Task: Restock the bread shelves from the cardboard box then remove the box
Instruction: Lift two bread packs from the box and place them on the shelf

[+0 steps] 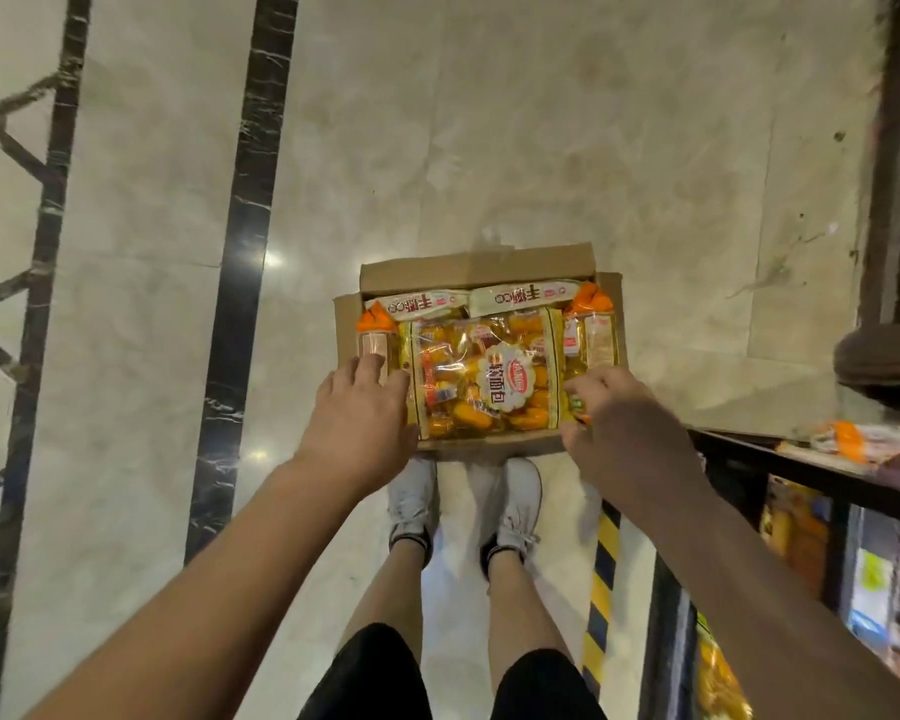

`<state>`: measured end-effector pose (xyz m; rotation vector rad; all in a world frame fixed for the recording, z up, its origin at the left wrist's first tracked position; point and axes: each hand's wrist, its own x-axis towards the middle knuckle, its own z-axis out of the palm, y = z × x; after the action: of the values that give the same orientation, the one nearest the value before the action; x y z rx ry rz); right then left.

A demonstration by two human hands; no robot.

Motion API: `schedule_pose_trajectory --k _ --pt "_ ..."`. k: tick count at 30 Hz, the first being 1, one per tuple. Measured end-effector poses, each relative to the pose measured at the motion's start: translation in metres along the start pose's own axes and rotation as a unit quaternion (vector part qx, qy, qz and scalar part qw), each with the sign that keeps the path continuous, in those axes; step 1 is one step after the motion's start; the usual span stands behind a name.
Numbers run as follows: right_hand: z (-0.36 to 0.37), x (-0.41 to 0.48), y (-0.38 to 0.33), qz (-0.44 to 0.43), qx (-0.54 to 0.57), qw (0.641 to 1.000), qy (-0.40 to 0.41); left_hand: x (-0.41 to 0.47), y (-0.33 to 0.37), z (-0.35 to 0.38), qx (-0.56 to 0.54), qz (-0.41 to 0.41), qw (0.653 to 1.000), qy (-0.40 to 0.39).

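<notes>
Head view: the open box point(468, 270) sits on the floor at 12 o'clock from the shoes point(515, 491), probably to keep the shelf point(801, 462) at 3 o'clock close. The left hand point(357, 407) lays near-straight fingers on the 9 o'clock edge of the bag point(484, 376) topping the box. The right hand point(619, 420) curls round its 3 o'clock edge, seemingly to lift it level. The bag is clear, crinkly and full of golden buns.

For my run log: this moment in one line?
cardboard box: floor, full; bread bag: on top; left hand: touches bag; right hand: pinches bag
</notes>
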<state>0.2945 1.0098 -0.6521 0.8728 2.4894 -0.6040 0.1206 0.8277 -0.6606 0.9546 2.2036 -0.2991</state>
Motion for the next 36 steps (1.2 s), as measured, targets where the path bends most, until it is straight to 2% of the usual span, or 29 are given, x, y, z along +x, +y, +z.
schedule_pose_trajectory --k 6,11,16,20,23,29,36 --pt "0.059 0.062 0.011 0.018 0.003 0.998 -0.058 0.070 -0.023 0.060 0.011 -0.030 0.999 -0.021" --pt "0.097 0.103 0.021 0.020 -0.007 0.997 -0.070 0.128 -0.044 0.112 0.010 -0.080 0.997 -0.015" --pt "0.123 0.123 0.028 0.016 -0.012 0.996 -0.088 0.170 -0.051 0.154 -0.095 -0.156 0.983 -0.007" --pt "0.134 0.129 0.034 0.025 -0.009 0.994 -0.109 0.191 -0.055 0.181 -0.211 -0.231 0.950 0.013" --pt "0.139 0.129 0.038 0.023 0.002 0.993 -0.120 0.198 -0.060 0.188 -0.222 -0.268 0.938 0.012" --pt "0.136 0.124 0.042 0.027 0.015 0.994 -0.105 0.197 -0.064 0.188 -0.311 -0.301 0.901 0.018" --pt "0.122 0.114 0.045 0.029 0.027 0.996 -0.084 0.175 -0.072 0.185 -0.341 -0.277 0.898 0.024"
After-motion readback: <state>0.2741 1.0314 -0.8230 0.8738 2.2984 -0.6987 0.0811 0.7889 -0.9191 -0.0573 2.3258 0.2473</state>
